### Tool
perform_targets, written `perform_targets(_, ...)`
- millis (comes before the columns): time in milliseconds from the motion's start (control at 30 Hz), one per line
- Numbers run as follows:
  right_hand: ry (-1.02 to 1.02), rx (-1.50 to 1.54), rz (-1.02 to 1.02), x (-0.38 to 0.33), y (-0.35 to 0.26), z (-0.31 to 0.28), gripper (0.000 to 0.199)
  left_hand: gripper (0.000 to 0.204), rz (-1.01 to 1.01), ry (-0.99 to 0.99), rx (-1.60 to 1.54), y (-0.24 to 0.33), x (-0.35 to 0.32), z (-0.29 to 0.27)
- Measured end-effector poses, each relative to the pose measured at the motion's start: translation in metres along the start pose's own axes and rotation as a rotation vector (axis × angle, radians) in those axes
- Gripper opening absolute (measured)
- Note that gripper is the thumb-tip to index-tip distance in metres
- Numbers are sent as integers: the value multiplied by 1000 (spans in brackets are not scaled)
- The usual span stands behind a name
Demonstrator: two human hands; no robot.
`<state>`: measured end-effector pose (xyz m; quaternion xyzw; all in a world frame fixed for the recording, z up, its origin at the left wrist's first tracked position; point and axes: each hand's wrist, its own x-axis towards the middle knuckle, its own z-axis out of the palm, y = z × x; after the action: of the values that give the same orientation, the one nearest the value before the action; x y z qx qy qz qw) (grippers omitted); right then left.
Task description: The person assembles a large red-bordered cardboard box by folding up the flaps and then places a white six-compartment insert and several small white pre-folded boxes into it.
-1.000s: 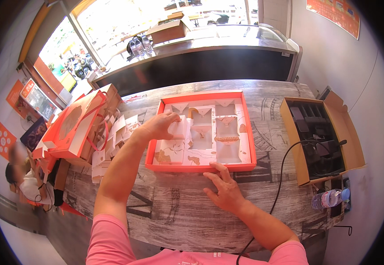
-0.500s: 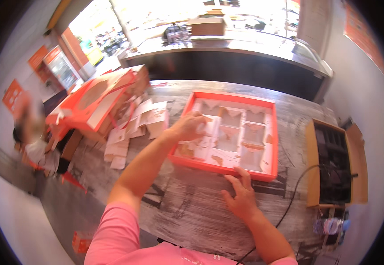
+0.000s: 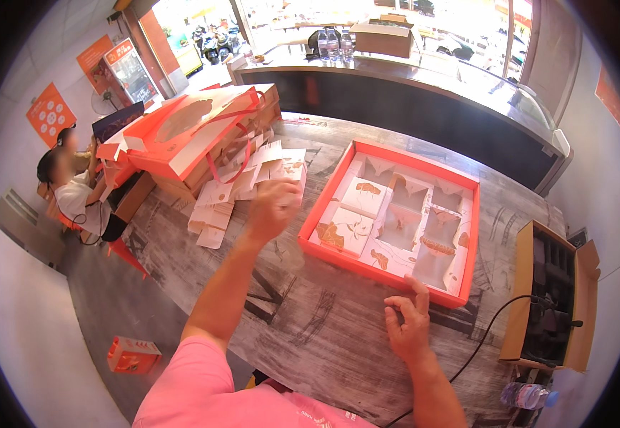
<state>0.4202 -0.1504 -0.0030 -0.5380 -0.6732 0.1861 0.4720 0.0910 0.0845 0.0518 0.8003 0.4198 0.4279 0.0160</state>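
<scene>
Left hand (image 3: 273, 207) grip closing on flat card inserts (image 3: 253, 182), right hand (image 3: 408, 329) grip spread, fingertip touching orange tray (image 3: 388, 267)

The left hand (image 3: 275, 207) is reaching out at frame centre-left on a long extended forearm, fingers curled, while the right hand (image 3: 407, 327) is resting lower right, fingers bent loosely.

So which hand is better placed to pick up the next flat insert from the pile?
Left, probably. The left hand is already over the pile of flat inserts, while the right hand rests at the orange tray edge, far from the pile.
</scene>
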Motion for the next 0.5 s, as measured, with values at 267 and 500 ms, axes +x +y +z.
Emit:
perform_targets(267, -10, -63, -83, 1, 2, 0, 18, 34, -136, 281, 479, -78, -55, -71)
perform_targets(500, -67, -4, 21, -1, -6, -1, 24, 32, -336, 382, 298, -98, -59, -85)
